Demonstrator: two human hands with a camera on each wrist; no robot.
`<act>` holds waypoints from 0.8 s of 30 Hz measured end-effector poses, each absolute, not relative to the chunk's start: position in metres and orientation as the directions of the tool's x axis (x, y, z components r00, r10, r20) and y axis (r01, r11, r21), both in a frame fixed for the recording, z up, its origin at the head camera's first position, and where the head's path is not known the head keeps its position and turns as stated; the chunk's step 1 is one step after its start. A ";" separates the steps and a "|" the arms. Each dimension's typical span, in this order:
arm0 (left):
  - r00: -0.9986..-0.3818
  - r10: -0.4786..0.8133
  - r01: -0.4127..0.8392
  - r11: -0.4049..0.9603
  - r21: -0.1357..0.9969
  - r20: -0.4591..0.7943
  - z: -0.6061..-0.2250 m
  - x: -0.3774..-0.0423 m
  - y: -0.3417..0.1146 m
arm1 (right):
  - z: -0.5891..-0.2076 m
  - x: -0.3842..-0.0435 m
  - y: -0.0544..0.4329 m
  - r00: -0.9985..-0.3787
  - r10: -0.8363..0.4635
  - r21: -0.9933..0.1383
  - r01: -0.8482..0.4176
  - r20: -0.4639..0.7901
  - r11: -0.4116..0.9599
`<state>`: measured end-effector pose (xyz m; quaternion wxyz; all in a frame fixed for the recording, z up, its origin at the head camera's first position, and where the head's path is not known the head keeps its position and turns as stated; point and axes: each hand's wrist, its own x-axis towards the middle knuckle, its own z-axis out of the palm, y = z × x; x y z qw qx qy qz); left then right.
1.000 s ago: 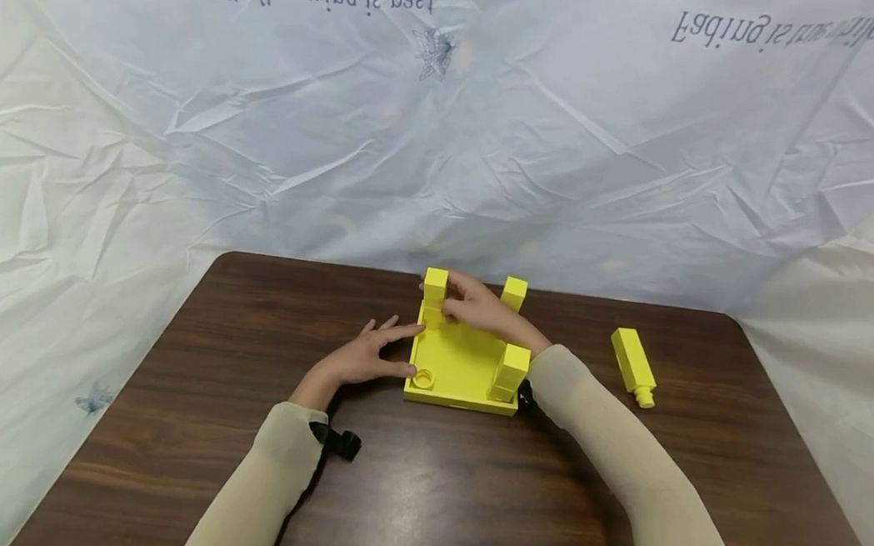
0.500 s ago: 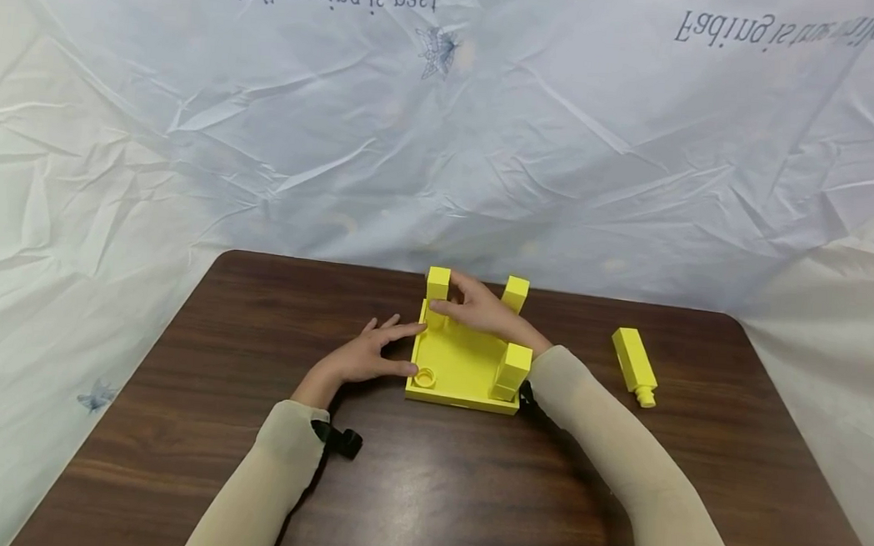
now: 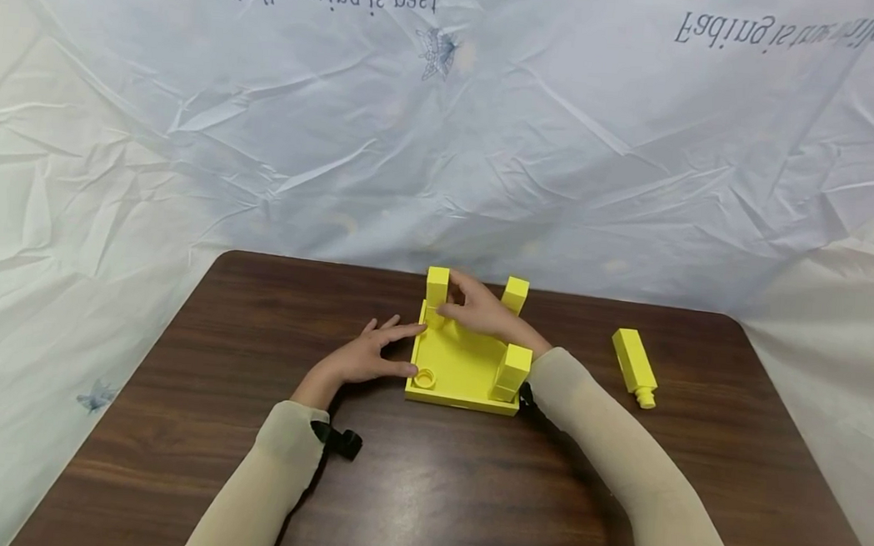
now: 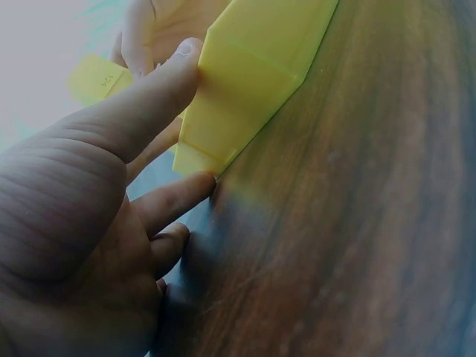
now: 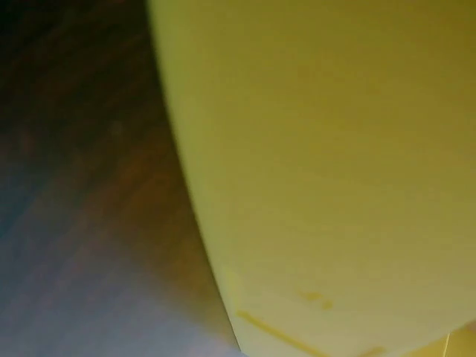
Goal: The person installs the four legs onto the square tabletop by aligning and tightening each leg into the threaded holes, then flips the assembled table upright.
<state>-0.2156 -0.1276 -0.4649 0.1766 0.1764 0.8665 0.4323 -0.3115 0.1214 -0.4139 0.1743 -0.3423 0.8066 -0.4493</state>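
In the head view a yellow square board [image 3: 461, 362] with a raised rim lies on the table. Yellow square legs stand at three corners: far left [image 3: 437, 285], far right [image 3: 515, 294] and near right [image 3: 514, 366]. A round socket [image 3: 424, 378] shows at the near left corner. My right hand [image 3: 480, 309] pinches the far left leg low down, its other fingers partly hidden behind it. My left hand [image 3: 360, 358] touches the board's left edge with thumb and forefinger stretched out; the left wrist view shows both tips against the yellow board [image 4: 253, 82].
A loose yellow leg [image 3: 633, 360] with a narrower, stepped end lies to the right on the dark wooden table [image 3: 394, 487]. Pale printed cloth [image 3: 444, 156] hangs behind the table. Close-up yellow plastic [image 5: 320, 163] fills most of the right wrist view.
My right thumb has shifted on the far left leg, first reaching leftward across it, then drawing slightly back. The left hand and the board stay nearly where they were.
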 end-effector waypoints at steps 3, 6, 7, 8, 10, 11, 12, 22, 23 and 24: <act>-0.873 0.463 0.158 0.562 0.812 -0.151 -0.465 -0.216 -0.128 | -0.414 -0.312 0.121 -0.690 -0.723 -0.853 -0.395 0.032 0.340; -0.870 0.470 0.163 0.559 0.813 -0.148 -0.465 -0.216 -0.128 | -0.414 -0.312 0.121 -0.688 -0.725 -0.853 -0.402 0.039 0.334; -0.870 0.471 0.164 0.558 0.813 -0.147 -0.465 -0.216 -0.128 | -0.415 -0.312 0.122 -0.690 -0.722 -0.849 -0.406 0.042 0.339; -0.869 0.472 0.166 0.557 0.814 -0.146 -0.465 -0.216 -0.128 | -0.415 -0.312 0.122 -0.694 -0.719 -0.846 -0.409 0.045 0.342; -0.870 0.472 0.166 0.556 0.814 -0.145 -0.465 -0.216 -0.128 | -0.416 -0.311 0.122 -0.703 -0.710 -0.840 -0.414 0.049 0.352; -0.870 0.472 0.167 0.557 0.813 -0.145 -0.465 -0.216 -0.128 | -0.416 -0.311 0.122 -0.705 -0.707 -0.837 -0.418 0.053 0.354; -0.870 0.471 0.167 0.558 0.813 -0.144 -0.465 -0.216 -0.128 | -0.416 -0.310 0.122 -0.707 -0.705 -0.836 -0.421 0.059 0.352; -0.875 0.463 0.164 0.565 0.809 -0.145 -0.465 -0.216 -0.127 | -0.419 -0.310 0.124 -0.720 -0.692 -0.790 -0.448 0.041 0.419; -0.875 0.463 0.166 0.566 0.808 -0.144 -0.465 -0.216 -0.127 | -0.419 -0.310 0.124 -0.726 -0.688 -0.792 -0.433 0.023 0.430; -0.875 0.463 0.167 0.567 0.806 -0.144 -0.465 -0.216 -0.127 | -0.420 -0.310 0.123 -0.733 -0.680 -0.794 -0.417 0.005 0.443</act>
